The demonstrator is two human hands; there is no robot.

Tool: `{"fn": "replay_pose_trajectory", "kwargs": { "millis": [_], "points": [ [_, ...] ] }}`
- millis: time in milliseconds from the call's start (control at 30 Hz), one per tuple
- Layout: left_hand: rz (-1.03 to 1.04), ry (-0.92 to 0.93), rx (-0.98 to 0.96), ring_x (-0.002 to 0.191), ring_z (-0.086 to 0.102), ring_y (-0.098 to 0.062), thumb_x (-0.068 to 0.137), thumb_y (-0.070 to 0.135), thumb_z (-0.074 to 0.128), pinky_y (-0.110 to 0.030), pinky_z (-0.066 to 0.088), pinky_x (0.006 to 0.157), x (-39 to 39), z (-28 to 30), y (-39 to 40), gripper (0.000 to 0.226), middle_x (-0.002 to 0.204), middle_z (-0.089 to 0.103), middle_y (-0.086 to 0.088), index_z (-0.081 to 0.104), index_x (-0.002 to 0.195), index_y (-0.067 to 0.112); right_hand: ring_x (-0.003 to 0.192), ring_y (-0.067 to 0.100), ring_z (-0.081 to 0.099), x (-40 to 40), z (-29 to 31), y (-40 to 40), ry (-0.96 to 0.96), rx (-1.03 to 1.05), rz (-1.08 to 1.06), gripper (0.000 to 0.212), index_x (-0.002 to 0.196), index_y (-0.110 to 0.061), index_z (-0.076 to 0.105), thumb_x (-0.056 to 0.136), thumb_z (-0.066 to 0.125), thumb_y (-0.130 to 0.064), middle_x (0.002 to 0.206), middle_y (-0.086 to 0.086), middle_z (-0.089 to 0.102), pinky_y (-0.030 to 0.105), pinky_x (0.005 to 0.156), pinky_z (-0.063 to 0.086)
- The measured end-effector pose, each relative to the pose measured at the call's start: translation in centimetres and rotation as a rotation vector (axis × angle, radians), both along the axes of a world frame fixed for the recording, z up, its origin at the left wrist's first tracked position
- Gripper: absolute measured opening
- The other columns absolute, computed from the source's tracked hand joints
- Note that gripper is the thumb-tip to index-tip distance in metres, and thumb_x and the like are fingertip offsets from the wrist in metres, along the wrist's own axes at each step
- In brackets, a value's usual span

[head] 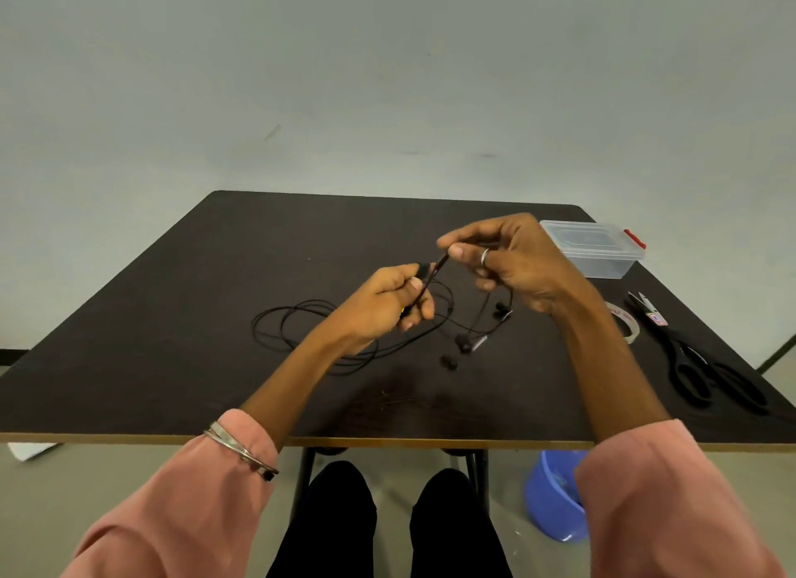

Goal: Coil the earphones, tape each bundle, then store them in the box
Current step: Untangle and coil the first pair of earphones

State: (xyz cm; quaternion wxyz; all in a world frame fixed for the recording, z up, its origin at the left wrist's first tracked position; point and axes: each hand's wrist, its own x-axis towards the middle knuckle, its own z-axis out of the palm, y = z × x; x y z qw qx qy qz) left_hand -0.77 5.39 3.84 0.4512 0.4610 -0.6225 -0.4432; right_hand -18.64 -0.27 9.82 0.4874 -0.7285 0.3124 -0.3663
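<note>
Both hands (390,295) (512,256) pinch the earphones (433,272) above the table (172,319).

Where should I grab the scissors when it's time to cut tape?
Take the scissors by the black handle loops: they lie nearest you at the table's right edge, blades pointing away. Come from above with the right hand.

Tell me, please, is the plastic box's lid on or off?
On: the clear lid sits flat on the plastic box, red latch at its right end.
</note>
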Motion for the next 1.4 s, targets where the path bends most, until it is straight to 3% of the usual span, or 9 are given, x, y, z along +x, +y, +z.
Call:
{"fn": "replay_pose_trajectory", "kwargs": {
  "millis": [333, 433, 667, 800, 900, 1033, 1100, 1200, 1400],
  "points": [
    [-0.172, 0.293, 0.103, 0.046, 0.022, -0.006, 0.100, 0.028, 0.037, -0.020, 0.019, 0.043, 0.0, 0.4, 0.2, 0.039, 0.057, 0.032, 0.002, 0.062, 0.114, 0.001, 0.069, 0.009, 0.057, -0.9, -0.6, -2.7, 0.035, -0.151, -0.123, 0.009, 0.090, -0.011, 0.074, 0.085, 0.068, -0.007, 0.081, 0.006, 0.073, 0.018, 0.050, 0.036],
    [-0.172, 0.475, 0.109, 0.042, 0.020, -0.004, 0.098, 0.029, 0.039, -0.021, 0.014, 0.041, 0.0, 0.8, 0.1, 0.038, 0.052, 0.030, 0.005, 0.062, 0.108, 0.001, 0.053, 0.003, 0.048, -0.6, -2.8, -2.6, 0.019, -0.152, -0.118, 0.010, 0.092, -0.010, 0.072, 0.088, 0.064, -0.006, 0.064, -0.008, 0.068, 0.016, 0.046, 0.035],
    [-0.032, 0.810, 0.058, 0.042, 0.027, -0.002, 0.103, 0.015, 0.029, -0.017, 0.022, 0.042, 0.8, 1.9, -0.8, 0.037, 0.061, 0.042, 0.003, 0.050, 0.123, -0.008, 0.068, 0.000, 0.058, 1.3, -7.0, 0.6, 0.394, -0.385, -0.022, 0.024, 0.108, -0.001, 0.068, 0.091, 0.053, 0.005, 0.078, 0.007, 0.068, 0.012, 0.063, 0.043],
    [0.124, 0.743, 0.042, 0.045, 0.035, -0.005, 0.103, 0.005, 0.031, -0.019, 0.033, 0.044, 1.3, 2.1, -1.5, 0.028, 0.068, 0.052, -0.001, 0.050, 0.120, -0.008, 0.097, 0.030, 0.060, 3.2, -6.7, 2.2, 0.788, -0.593, 0.054, 0.028, 0.118, -0.002, 0.060, 0.093, 0.048, -0.001, 0.106, 0.016, 0.064, 0.038, 0.085, 0.048],
    [0.233, 0.590, 0.024, 0.049, 0.048, -0.010, 0.103, 0.005, 0.035, -0.022, 0.043, 0.049, 1.0, 1.6, -1.7, 0.021, 0.071, 0.059, -0.005, 0.049, 0.115, -0.005, 0.100, 0.031, 0.058, 3.8, -5.4, 3.2, 1.003, -0.781, 0.063, 0.016, 0.105, -0.006, 0.056, 0.098, 0.045, -0.014, 0.106, 0.012, 0.060, 0.040, 0.083, 0.045],
    [0.273, 0.395, -0.001, 0.059, 0.065, -0.011, 0.103, 0.004, 0.034, -0.022, 0.055, 0.059, 0.5, 0.6, -1.6, 0.017, 0.075, 0.064, -0.008, 0.046, 0.114, 0.002, 0.103, 0.021, 0.059, 3.7, -3.6, 3.3, 1.079, -0.953, 0.011, 0.018, 0.104, -0.017, 0.060, 0.096, 0.045, -0.022, 0.105, -0.001, 0.066, 0.038, 0.106, 0.024],
    [0.269, 0.269, -0.002, 0.064, 0.067, -0.007, 0.103, 0.004, 0.034, -0.019, 0.055, 0.063, 0.4, 0.3, -1.4, 0.019, 0.079, 0.065, -0.007, 0.050, 0.113, 0.003, 0.099, 0.022, 0.062, 3.6, -2.8, 3.0, 0.950, -0.858, 0.024, 0.023, 0.109, -0.021, 0.067, 0.093, 0.051, -0.023, 0.102, -0.001, 0.070, 0.040, 0.105, 0.035],
    [0.144, 0.146, 0.033, 0.066, 0.065, -0.011, 0.103, 0.005, 0.036, -0.022, 0.055, 0.065, 0.5, 0.0, -0.9, 0.022, 0.080, 0.065, -0.009, 0.058, 0.099, 0.003, 0.073, 0.016, 0.069, 2.7, -1.5, 2.7, 0.553, -0.530, 0.057, 0.016, 0.098, -0.011, 0.074, 0.088, 0.062, -0.011, 0.081, 0.005, 0.074, 0.032, 0.074, 0.056],
    [-0.112, 0.362, 0.231, 0.053, 0.045, -0.012, 0.105, 0.018, 0.030, -0.025, 0.042, 0.053, -0.1, 0.0, -0.3, 0.035, 0.075, 0.062, -0.012, 0.058, 0.093, 0.000, 0.050, 0.017, 0.056, 2.4, -0.8, 1.0, 0.191, 0.104, -0.060, 0.010, 0.087, 0.005, 0.070, 0.088, 0.060, 0.001, 0.061, 0.014, 0.061, 0.026, 0.049, 0.049]
  ]
}}
